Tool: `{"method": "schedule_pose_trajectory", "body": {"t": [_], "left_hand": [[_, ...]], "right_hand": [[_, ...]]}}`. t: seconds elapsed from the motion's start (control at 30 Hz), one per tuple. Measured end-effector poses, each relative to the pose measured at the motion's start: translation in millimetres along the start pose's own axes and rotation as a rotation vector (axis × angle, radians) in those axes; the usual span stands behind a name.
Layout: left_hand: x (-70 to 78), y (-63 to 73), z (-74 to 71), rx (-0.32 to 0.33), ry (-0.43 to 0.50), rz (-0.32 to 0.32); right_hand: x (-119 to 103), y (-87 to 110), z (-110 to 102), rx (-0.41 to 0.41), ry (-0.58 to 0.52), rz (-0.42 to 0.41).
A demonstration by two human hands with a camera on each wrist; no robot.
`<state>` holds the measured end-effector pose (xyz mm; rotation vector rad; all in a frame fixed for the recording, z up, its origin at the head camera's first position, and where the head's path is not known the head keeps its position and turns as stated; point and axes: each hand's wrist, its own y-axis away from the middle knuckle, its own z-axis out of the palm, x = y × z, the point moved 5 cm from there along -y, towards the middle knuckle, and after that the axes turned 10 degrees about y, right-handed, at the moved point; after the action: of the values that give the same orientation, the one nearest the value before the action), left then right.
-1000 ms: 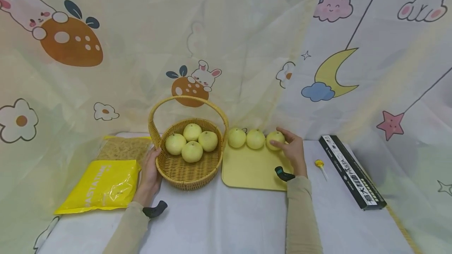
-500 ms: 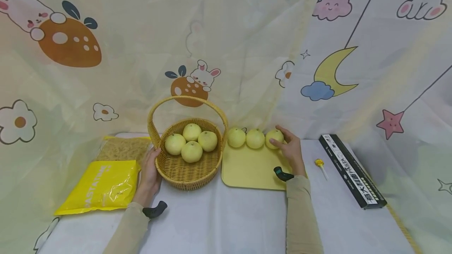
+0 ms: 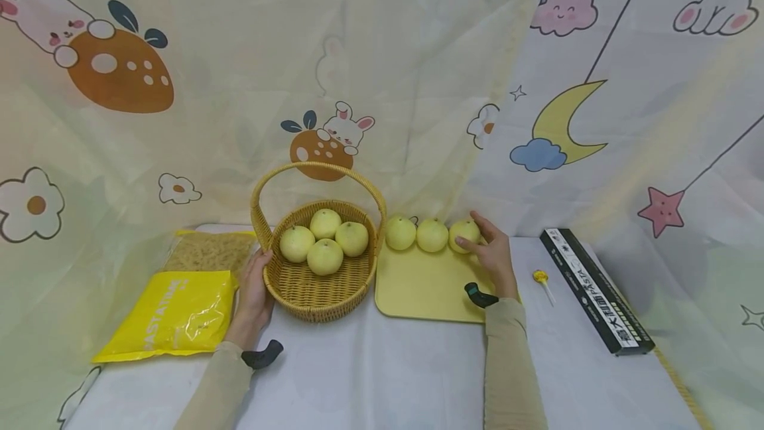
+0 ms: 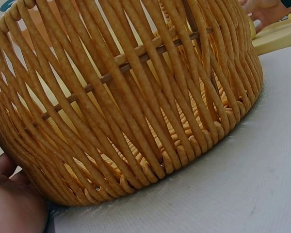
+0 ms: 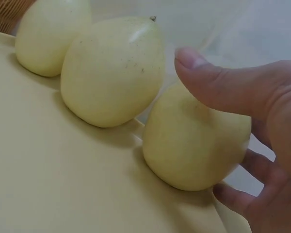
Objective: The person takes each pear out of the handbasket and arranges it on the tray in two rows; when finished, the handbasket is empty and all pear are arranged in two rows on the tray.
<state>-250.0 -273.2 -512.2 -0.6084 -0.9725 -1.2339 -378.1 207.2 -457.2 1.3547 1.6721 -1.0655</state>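
A wicker basket [image 3: 319, 294] with a tall arched handle holds several pale yellow-green round pears [image 3: 325, 257]. My left hand [image 3: 253, 290] holds the basket's left side, fingers up near its rim; in the left wrist view, part of the hand [image 4: 14, 204] shows beside the woven wall [image 4: 131, 97]. On the yellow tray [image 3: 430, 284], three more pears stand in a row along the back edge. My right hand [image 3: 495, 254] grips the rightmost pear [image 5: 189, 145], thumb over its near side and fingers round its right. The middle pear [image 5: 111, 73] stands close beside it.
Left of the basket lies a yellow pasta bag [image 3: 173, 317]. To the tray's right are a lollipop [image 3: 540, 277] and a long black pasta box [image 3: 597, 294]. A printed cloth [image 3: 418, 85] hangs behind the white-covered table [image 3: 370, 377].
Both hands keep their places on the basket and the rightmost pear. The right hand's fingers shift only slightly; the pears and basket stay where they were.
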Motion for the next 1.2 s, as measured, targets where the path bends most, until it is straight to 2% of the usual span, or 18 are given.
{"method": "schedule_pose_trajectory", "body": {"t": [0.13, 0.23, 0.43, 0.57, 0.67, 0.87, 1.0, 1.2], "left_hand": [[0.0, -0.2, -0.1, -0.005, -0.003, 0.007], [0.2, -0.9, -0.2, -0.010, -0.002, 0.008], [-0.4, -1.0, 0.0, -0.006, 0.002, -0.003], [0.1, -0.4, 0.6, -0.001, -0.005, -0.001], [0.0, -0.1, 0.2, 0.005, -0.014, 0.000], [0.5, -0.8, -0.7, 0.004, -0.003, -0.001], [0.4, -1.7, -0.6, 0.000, 0.005, 0.001], [0.1, -1.6, 0.0, -0.001, 0.015, 0.002]], "right_hand": [[10.3, -7.4, -4.3, 0.028, -0.006, -0.010], [8.7, -10.9, -9.1, 0.066, -0.006, -0.065], [-25.4, -8.2, -22.0, 0.164, -0.035, -0.170], [-54.7, -3.7, -23.4, 0.173, -0.119, -0.247], [-82.2, 2.6, -17.8, 0.135, -0.218, -0.356], [-135.6, 15.8, 9.6, -0.038, -0.419, -0.604], [-160.1, 24.3, 28.5, -0.111, -0.470, -0.682], [-181.2, 37.0, 54.4, -0.216, -0.485, -0.751]]}}
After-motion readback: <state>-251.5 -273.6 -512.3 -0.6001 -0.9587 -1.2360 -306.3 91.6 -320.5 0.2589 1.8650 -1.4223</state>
